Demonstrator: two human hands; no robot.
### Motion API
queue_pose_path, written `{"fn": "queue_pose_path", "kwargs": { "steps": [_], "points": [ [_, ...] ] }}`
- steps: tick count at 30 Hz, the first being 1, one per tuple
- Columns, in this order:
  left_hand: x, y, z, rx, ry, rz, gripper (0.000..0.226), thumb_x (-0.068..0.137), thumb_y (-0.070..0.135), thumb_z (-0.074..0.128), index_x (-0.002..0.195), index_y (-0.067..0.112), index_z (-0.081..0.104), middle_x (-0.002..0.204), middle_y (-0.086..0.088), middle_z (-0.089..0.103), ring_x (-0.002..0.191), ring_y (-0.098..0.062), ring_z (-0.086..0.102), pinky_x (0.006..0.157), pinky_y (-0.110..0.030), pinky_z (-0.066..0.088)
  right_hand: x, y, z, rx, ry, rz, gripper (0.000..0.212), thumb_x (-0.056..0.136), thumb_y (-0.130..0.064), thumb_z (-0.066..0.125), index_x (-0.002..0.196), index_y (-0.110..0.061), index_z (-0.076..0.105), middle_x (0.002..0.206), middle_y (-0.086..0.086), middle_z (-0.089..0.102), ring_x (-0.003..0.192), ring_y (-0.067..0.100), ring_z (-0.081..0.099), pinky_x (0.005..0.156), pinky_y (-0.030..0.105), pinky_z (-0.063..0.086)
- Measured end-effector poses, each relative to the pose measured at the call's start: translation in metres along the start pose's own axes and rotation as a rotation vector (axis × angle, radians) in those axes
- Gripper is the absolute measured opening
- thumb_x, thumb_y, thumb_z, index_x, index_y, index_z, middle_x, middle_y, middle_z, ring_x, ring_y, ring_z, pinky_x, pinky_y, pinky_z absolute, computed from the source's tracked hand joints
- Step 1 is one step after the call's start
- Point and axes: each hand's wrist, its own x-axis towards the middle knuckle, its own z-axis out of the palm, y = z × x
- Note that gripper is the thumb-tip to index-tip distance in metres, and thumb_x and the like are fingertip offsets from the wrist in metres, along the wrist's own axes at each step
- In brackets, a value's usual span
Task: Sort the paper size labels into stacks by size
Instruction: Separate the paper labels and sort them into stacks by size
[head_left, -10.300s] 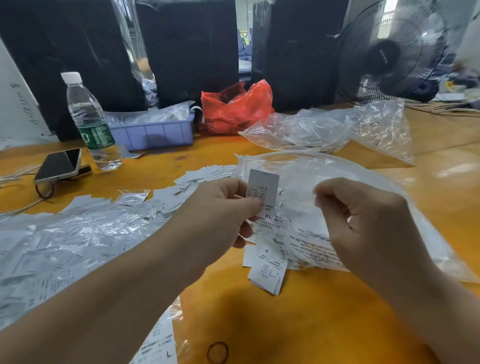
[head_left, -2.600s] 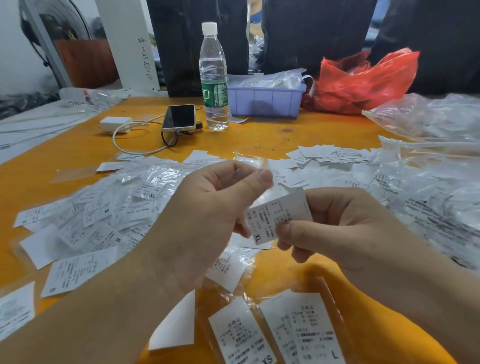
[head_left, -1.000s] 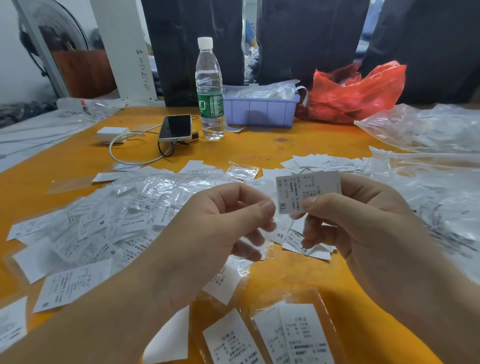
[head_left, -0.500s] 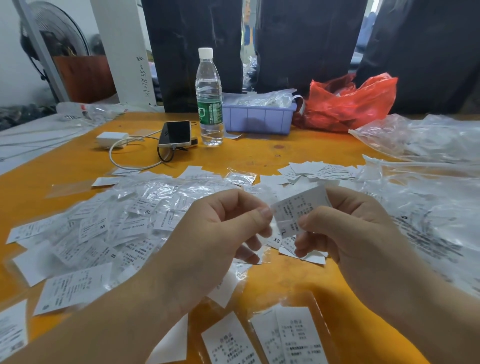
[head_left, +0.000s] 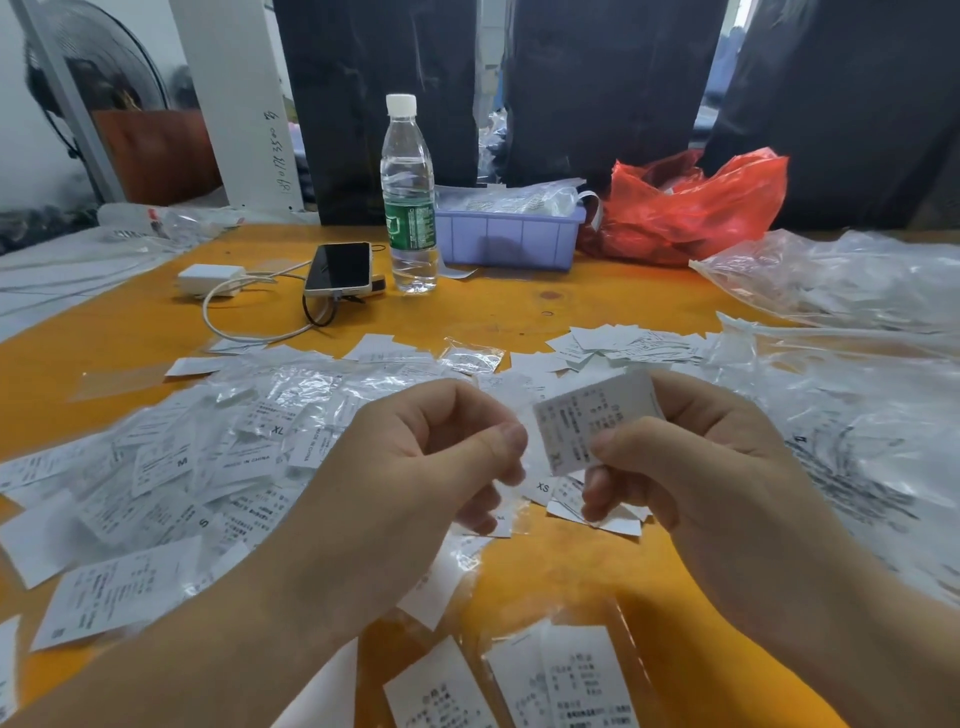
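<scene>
- Head view: my right hand (head_left: 691, 467) pinches one label (head_left: 587, 421) above the tabletop (head_left: 519, 312); my left hand (head_left: 415, 467) is curled just beside it, holding nothing I can make out.
- I should read the size mark first, then lay it squarely on its matching stack.
- The bin (head_left: 511, 241) holds clear plastic packets; the red bag (head_left: 691, 208) hides its contents.

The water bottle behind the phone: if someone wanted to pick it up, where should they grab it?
Probably around the green-labelled middle of the water bottle, coming from the front right. It stands upright, and the label band is its straightest, least slippery part. The phone lies close on its left and the purple bin just behind-right.
</scene>
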Motion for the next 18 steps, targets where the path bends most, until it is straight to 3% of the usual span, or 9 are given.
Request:
{"fn": "queue_pose_path", "kwargs": {
  "steps": [5,10,14,18],
  "points": [
    [-0.0011,0.0042,-0.0065,0.009,0.032,0.046,0.013,0.070,0.033,0.083,0.073,0.024,0.074,0.064,-0.002,0.070,0.054,-0.013,0.063,0.053,-0.024,0.055,0.0000,-0.0033,-0.0021,0.107,0.025,-0.048,0.022,0.075,-0.010,0.055,0.075,-0.021,0.075,0.071,0.008,0.063,0.056,0.015,0.055,0.053,0.024,0.050],
    [-0.0013,0.0055,-0.0077,0.040,0.030,0.051,0.015,0.066,0.039,0.074,0.073,0.025,0.073,0.063,-0.001,0.070,0.054,-0.012,0.063,0.054,-0.024,0.056,-0.0007,-0.0055,-0.0016,0.171,0.012,-0.073,0.021,0.077,-0.011,0.057,0.082,-0.017,0.076,0.077,0.009,0.068,0.055,0.017,0.055,0.053,0.025,0.051],
    [-0.0006,0.0039,-0.0049,0.033,0.004,0.029,0.019,0.062,0.037,0.068,0.074,0.022,0.073,0.063,-0.001,0.069,0.053,-0.011,0.062,0.053,-0.022,0.054,-0.0015,-0.0051,-0.0015,0.079,0.078,-0.073,0.020,0.076,-0.017,0.060,0.089,-0.018,0.076,0.075,0.008,0.069,0.056,0.018,0.056,0.053,0.028,0.053],
    [-0.0007,0.0034,-0.0048,0.040,-0.004,0.059,0.011,0.075,0.033,0.080,0.075,0.024,0.073,0.063,0.000,0.070,0.054,-0.012,0.063,0.054,-0.022,0.054,-0.0013,-0.0033,-0.0005,-0.019,0.096,-0.063,0.022,0.077,-0.020,0.060,0.093,-0.022,0.075,0.074,0.007,0.069,0.056,0.016,0.058,0.055,0.029,0.055]
  ]
}}
